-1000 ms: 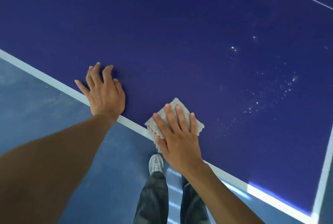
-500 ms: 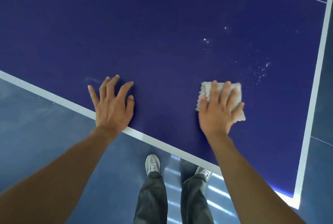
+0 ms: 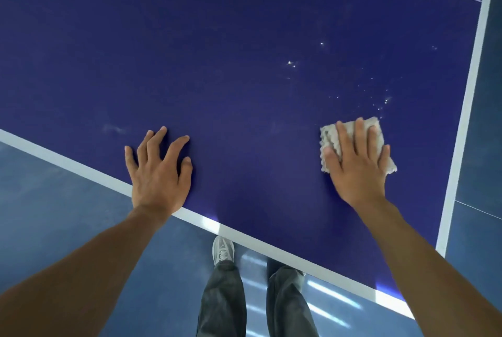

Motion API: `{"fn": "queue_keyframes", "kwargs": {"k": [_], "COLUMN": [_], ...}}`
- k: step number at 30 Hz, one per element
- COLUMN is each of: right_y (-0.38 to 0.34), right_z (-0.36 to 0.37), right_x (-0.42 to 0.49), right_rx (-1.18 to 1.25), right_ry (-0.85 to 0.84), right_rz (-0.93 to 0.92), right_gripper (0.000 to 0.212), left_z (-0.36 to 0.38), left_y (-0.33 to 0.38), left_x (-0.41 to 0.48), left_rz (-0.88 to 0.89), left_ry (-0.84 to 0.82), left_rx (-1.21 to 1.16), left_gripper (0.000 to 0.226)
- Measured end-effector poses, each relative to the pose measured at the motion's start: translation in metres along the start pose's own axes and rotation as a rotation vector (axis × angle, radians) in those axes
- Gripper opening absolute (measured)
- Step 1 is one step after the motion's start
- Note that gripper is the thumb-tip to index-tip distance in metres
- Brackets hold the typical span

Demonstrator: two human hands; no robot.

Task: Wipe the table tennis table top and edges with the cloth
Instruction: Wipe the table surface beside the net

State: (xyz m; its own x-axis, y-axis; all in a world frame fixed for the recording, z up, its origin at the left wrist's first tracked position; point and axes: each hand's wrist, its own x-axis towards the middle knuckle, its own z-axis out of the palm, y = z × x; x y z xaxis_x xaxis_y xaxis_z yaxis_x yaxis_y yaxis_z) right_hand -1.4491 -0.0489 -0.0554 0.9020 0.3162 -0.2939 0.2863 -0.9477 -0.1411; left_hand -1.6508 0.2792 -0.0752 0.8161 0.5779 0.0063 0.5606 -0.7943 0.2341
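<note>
You will find no word, number or brand that can be read on the table (image 3: 244, 65) (the grey shoe (image 3: 222, 251) bears a small mark, too blurred to make out).

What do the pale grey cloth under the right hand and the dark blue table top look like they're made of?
Pale grey folded cloth: probably soft microfibre or terry, given the fuzzy nap and wavy edge. Dark blue table top: a hard painted board, smooth and semi-matte, with soft glare near its white edge stripe; the core is not visible.
</note>
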Motion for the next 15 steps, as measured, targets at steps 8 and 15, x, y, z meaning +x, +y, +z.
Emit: {"fn": "queue_keyframes", "kwargs": {"k": [8,15], "right_y": [-0.092,-0.026], "right_z": [0.008,0.027], "right_x": [0.029,-0.040], "right_rx": [0.085,-0.053], "right_ry": [0.017,0.008], "right_rz": [-0.015,-0.405], "right_gripper": [0.065,0.062], "left_z": [-0.004,-0.011], "left_y": [0.005,0.018], "left_x": [-0.001,0.000], "left_rz": [-0.031,-0.065], "left_ry": [-0.006,-0.028], "left_rx": [0.023,0.014], "left_gripper": [0.053,0.053]}}
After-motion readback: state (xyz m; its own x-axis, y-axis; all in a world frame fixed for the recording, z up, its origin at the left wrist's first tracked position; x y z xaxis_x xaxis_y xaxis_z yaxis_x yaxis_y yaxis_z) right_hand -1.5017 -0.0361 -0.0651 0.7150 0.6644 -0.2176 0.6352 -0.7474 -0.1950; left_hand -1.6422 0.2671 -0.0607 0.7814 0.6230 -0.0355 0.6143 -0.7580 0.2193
